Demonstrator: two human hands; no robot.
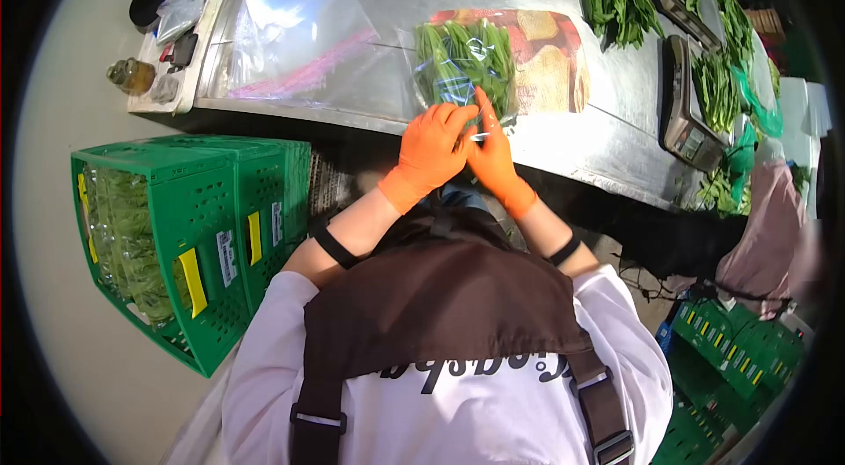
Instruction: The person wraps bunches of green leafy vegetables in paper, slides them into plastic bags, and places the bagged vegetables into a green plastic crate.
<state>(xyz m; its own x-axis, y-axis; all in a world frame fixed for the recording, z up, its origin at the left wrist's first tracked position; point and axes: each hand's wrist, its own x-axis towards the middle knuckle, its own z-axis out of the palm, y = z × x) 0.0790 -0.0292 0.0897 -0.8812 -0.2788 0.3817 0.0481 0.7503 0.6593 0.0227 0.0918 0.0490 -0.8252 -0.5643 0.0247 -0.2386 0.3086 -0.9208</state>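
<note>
A clear plastic bag of leafy greens (464, 60) lies on the steel table, partly over a mat with a food print (554, 69). Both my hands wear orange gloves and meet at the bag's near end. My left hand (431, 146) is closed, its fingers bent and pinching the bag's edge. Beside it, my right hand (495, 157) has its index finger pointing along the bag, while its thumb and other fingers close on the same edge. A small white bit shows between the hands; I cannot make out what it is.
Flat clear bags (295, 33) lie on the table to the left. Loose greens (616, 5) and scales (691, 104) stand to the right. A green crate (189, 236) of bagged greens is at lower left. Someone's pink sleeve (764, 218) shows at right.
</note>
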